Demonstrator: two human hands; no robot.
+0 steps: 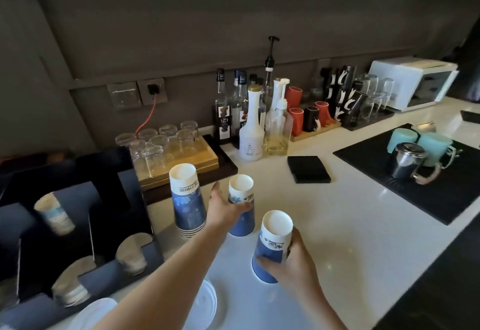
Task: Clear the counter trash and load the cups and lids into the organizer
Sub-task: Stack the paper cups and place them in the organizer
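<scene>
**Both hands on paper cups at the counter**

Hands were both busy: the left hand (225, 206) wrapped its fingers around the middle cup (241, 205), an upside-down paper cone with a white base band and a deep blue printed wall, standing on the glossy white counter (350, 225). The right hand (291, 259) clasped the near cup (272, 244), same blue-and-white paper, also inverted, thumb low on its wall and fingers curled round the far side. Whether that cup's rim sat flat on the counter could not be told.

Just left of the middle cup stood a taller stack of cups (187, 199), nested, with striped rims showing at the bottom. Further left sat the black organizer (109, 199), matte and boxy with angled dividers; one pale paper cup (54, 214) lay tilted in an upper slot, and rounded stacks of white lids (130, 255) filled the scooped front slots. A flat, translucent white plastic lid (205, 303) lay on the counter beneath the left forearm.

Behind, clear upturned glasses (161, 145) rested on a golden tray (181, 163), beside tall syrup bottles (241, 111). A small square black pad (308, 168) lay flat to the right.
</scene>
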